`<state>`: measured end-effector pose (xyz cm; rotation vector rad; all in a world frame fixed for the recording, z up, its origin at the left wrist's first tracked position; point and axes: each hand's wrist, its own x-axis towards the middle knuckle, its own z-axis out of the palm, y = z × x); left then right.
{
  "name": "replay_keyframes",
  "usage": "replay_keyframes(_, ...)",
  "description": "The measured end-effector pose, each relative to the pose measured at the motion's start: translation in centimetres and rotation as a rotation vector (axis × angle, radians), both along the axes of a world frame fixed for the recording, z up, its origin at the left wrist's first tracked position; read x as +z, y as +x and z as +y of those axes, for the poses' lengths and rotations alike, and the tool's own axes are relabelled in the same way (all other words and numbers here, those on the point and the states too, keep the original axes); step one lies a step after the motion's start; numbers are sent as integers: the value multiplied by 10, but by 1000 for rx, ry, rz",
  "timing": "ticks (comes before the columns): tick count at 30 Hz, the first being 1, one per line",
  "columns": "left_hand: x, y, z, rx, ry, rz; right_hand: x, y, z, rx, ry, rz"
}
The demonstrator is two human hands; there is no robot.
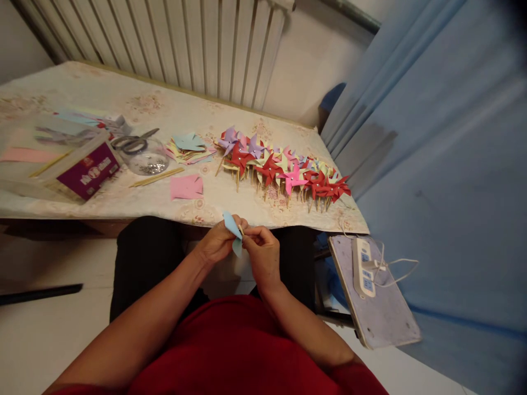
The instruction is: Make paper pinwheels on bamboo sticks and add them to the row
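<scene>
My left hand [219, 240] is closed on a light blue paper pinwheel [233, 225], held over my lap just off the table's front edge. My right hand [263, 253] meets it from the other side, its fingertips pinching a pale wooden stick [241, 230] behind the paper. Most of the stick is hidden by the fingers. On the table nearby lie a pink cut paper square [186, 187], a few loose wooden sticks [156, 178] and a stack of slit coloured papers [189, 149].
Several finished pinwheels [269, 169] stand in rows on the right of the flowered tablecloth [152, 104]. Scissors [134, 144] rest on a clear bowl of small metal pins [155, 164]. A plastic packet [88, 173] lies left. A power strip [364, 267] sits on a stool.
</scene>
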<state>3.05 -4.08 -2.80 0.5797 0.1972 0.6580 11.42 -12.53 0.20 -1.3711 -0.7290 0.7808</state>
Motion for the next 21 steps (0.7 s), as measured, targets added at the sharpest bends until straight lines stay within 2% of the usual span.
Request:
replay_keyframes(12, -13, -1, 2, 17, -4, 4, -9, -1, 1, 1, 3, -71)
replay_keyframes(21, -12, 1, 7, 50, 44, 199, -19, 6, 6, -5, -33, 43)
